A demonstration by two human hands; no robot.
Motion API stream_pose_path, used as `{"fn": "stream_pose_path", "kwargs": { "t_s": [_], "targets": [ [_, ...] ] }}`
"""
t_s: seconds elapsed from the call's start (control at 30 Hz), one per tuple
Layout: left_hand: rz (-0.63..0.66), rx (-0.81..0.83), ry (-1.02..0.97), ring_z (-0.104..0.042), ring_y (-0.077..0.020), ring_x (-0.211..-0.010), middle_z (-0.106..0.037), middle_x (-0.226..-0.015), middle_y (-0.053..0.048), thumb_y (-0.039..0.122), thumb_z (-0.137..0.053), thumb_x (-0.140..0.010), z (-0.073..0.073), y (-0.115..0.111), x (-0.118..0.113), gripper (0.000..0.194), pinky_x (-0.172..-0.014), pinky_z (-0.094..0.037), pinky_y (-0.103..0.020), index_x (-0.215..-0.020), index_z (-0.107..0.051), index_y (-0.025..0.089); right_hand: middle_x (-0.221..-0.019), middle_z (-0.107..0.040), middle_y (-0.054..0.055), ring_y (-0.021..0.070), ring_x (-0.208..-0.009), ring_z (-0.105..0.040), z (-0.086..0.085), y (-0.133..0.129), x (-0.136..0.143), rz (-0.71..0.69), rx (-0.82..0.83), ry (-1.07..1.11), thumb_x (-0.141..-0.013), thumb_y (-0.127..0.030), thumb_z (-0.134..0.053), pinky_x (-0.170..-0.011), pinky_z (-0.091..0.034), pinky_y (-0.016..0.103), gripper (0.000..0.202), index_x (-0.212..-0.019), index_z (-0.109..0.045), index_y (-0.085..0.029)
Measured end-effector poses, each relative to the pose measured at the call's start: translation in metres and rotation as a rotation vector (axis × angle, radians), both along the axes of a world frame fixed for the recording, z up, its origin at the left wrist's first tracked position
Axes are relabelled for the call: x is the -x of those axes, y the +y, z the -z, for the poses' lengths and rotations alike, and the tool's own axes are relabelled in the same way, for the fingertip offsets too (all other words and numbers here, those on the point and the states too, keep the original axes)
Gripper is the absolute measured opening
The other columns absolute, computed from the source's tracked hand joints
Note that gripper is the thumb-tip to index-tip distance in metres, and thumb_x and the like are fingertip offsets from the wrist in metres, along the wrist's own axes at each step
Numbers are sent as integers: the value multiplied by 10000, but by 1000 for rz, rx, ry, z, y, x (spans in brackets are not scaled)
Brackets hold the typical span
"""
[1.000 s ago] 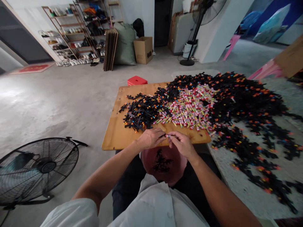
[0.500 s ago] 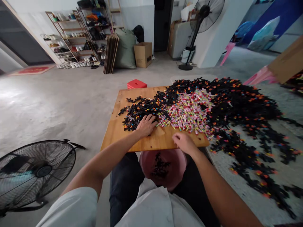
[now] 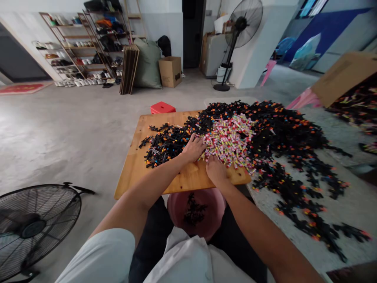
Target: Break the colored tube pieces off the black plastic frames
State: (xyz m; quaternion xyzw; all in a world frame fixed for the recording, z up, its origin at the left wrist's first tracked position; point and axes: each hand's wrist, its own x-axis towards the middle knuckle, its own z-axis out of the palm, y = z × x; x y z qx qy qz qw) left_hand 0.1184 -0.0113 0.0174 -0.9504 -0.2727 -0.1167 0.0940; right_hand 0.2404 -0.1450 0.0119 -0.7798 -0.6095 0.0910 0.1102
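Note:
My left hand (image 3: 194, 148) rests where a heap of small black toy guns (image 3: 167, 143) meets a pile of small pink-and-white tubes (image 3: 232, 135). Its fingers are stretched out and slightly apart, over the edge of the tubes. Close beside it, my right hand (image 3: 216, 169) touches the near edge of the tube pile with fingers curled in; what they hold, if anything, is hidden. Both piles lie on a wooden board (image 3: 129, 173). Below its front edge, between my legs, a pink basin (image 3: 176, 204) has several black toy guns at its bottom.
More black toy guns with orange tips (image 3: 288, 129) cover the surface at right. A red stool (image 3: 163, 107) stands behind the board. One fan (image 3: 35, 228) is at lower left, another fan (image 3: 241, 24) at the back. A tilted carton (image 3: 341, 78) stands at right.
My left hand has moved right, off the black toy guns to the edge of the tubes. My right hand has moved forward from the board's front edge to the tubes. The view has shifted slightly.

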Motion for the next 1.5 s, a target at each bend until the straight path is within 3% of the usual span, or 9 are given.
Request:
{"fn": "stream_pose_path", "kwargs": {
  "t_s": [0.07, 0.3, 0.43, 0.63, 0.77, 0.93, 1.23, 1.33, 1.5],
  "targets": [
    [0, -5, 25, -554, -324, -1214, -697, -1191, -158, 182, -583, -937, 0, 2, -1, 299, -1251, -128, -613, -1196, -733, 171, -1306, -653, 226, 309, -1110, -689, 3, -3, -2, 35, -4, 82, -1012, -197, -488, -919, -501, 379, 337, -1300, -642, -114],
    [-43, 163, 40, -542, -337, -1195, -666, -1254, -172, 222, -640, -885, -11, 0, 12, 289, -1025, -410, -482, -1149, -748, 171, -1116, -738, 189, 311, -1105, -697, 9, -6, -18, 91, -68, 351, -884, -194, -616, -928, -514, 381, 155, -997, -713, -151],
    [84, 229, -78, -565, -303, -1185, -696, -1208, -139, 209, -652, -873, -27, -7, 31, 270, -1069, -401, -467, -1128, -737, 186, -962, -765, 110, 227, -827, -735, 9, -11, -21, 112, -123, 594, -894, -287, -584, -706, -564, 316, 184, -1029, -645, -179],
    [49, 549, -475, -627, -170, -819, -707, -896, -30, 251, -674, -884, -37, -47, 57, 91, -811, -509, -298, -942, -684, 181, -710, -686, -11, 129, -496, -579, -4, -32, -6, 142, -199, 1342, -774, -541, -731, -424, -438, 222, 397, -962, -637, -204],
    [-35, 750, -600, -547, -110, -665, -651, -774, 21, 430, -703, -923, -30, -80, 64, 263, -655, -470, -224, -944, -652, 173, -648, -635, -38, 105, -490, -540, -14, -47, 7, 164, -187, 1565, -708, -501, -816, -424, -408, 208, 412, -954, -717, -186],
    [-10, 950, -638, -598, -106, -695, -707, -909, -19, 430, -637, -979, -26, -98, 67, 298, -638, -479, -206, -1101, -708, 167, -624, -615, -40, 90, -468, -498, -13, -52, 13, 227, -190, 1608, -685, -461, -828, -419, -384, 209, 356, -877, -745, -173],
    [39, 1071, -549, -585, -105, -635, -753, -971, -39, 457, -628, -992, -28, -106, 66, 365, -572, -479, -204, -1177, -759, 171, -587, -594, -36, 86, -437, -475, -6, -52, 4, 174, -166, 1451, -750, -452, -757, -401, -357, 211, 328, -871, -777, -148],
    [74, 1017, -510, -594, -106, -646, -751, -931, -35, 445, -598, -1017, -25, -107, 68, 370, -603, -478, -201, -1197, -762, 167, -573, -595, -38, 88, -427, -486, -9, -53, 1, 140, -125, 1391, -755, -460, -757, -384, -343, 208, 316, -841, -764, -156],
    [149, 812, -410, -691, -171, -907, -770, -1033, -71, 377, -584, -1038, -24, -107, 70, 306, -863, -517, -250, -1179, -765, 174, -567, -620, -27, 106, -427, -525, -14, -50, -4, 86, -91, 1299, -773, -421, -713, -383, -384, 214, 253, -809, -735, -171]
  ]
}}
